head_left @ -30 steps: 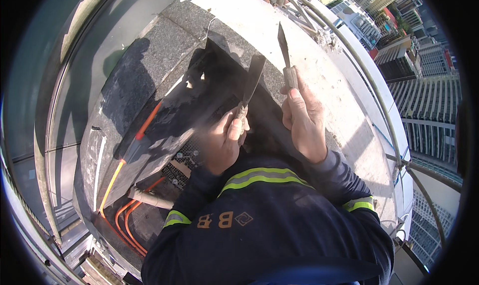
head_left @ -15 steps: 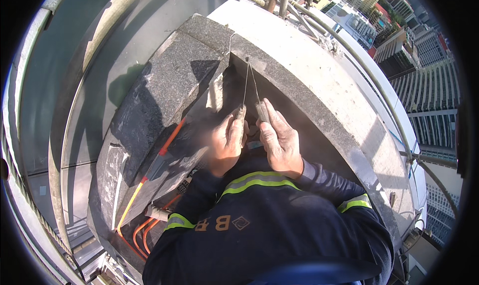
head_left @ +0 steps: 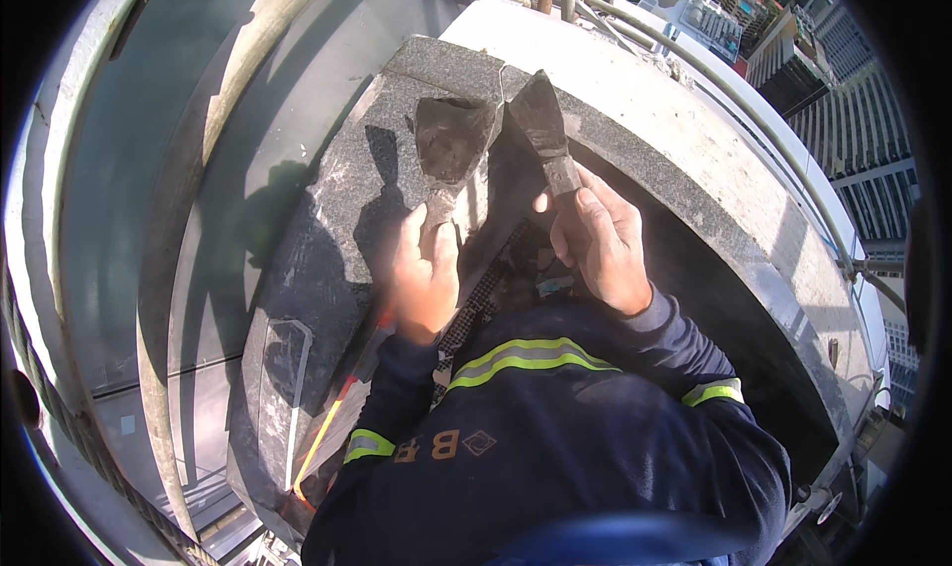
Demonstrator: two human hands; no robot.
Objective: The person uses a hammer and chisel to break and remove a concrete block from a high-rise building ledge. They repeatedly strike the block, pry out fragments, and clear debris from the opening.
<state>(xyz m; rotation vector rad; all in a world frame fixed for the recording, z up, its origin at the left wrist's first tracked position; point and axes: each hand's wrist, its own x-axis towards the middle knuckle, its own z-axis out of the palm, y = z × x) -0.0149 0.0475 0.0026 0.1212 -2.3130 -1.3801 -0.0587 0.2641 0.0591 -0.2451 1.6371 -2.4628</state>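
Note:
My left hand (head_left: 424,281) is closed around the handle of a putty knife (head_left: 451,142), whose wide, dust-stained blade shows its flat face. In my right hand (head_left: 607,244) is a second putty knife (head_left: 537,116), gripped by its pale, dusty handle with the dark blade up and tilted left. The two blades are apart, with a narrow gap between them. Both tools are above the inner corner of the grey stone slabs (head_left: 441,65). My fingers look coated with dust. Shadows of a tool and hand fall on the stone to the left.
A curved stone ledge (head_left: 734,209) runs round the right side of a dark recess (head_left: 684,259). Scaffold pipes (head_left: 744,100) stand beyond it, with city buildings (head_left: 863,140) far below. More pipes (head_left: 223,80) curve on the left. A yellow and orange cable (head_left: 322,447) lies by my left arm.
The putty knives were edge-on with their tips together; now they are apart and turned flat to view. My right hand moved right, my left slightly left. The view shifted a little.

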